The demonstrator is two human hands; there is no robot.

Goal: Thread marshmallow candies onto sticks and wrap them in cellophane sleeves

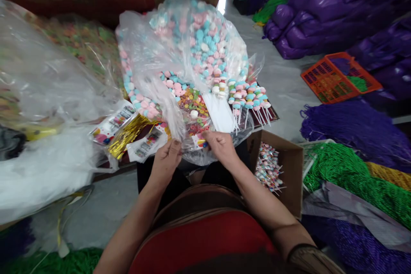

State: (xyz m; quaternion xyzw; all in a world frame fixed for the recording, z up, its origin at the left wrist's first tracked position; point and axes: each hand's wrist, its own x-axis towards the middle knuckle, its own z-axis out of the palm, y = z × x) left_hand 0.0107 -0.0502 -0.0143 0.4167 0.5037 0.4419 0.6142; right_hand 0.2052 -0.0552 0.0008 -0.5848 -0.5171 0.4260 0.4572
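Right hand (221, 144): pinching one clear, colour-printed plastic packet (198, 141). Left hand (167, 156): fingers closed, hold unclear. Pink-blue-white candy skewers (248, 95), right: could fall if bumped.

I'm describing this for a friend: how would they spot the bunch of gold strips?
Find the big clear bag of pink, blue and white sweets. Below its lower left edge, left of the person's left hand, are two white printed wrappers. The gold strips lie between them, set apart from both by their shiny metallic colour.
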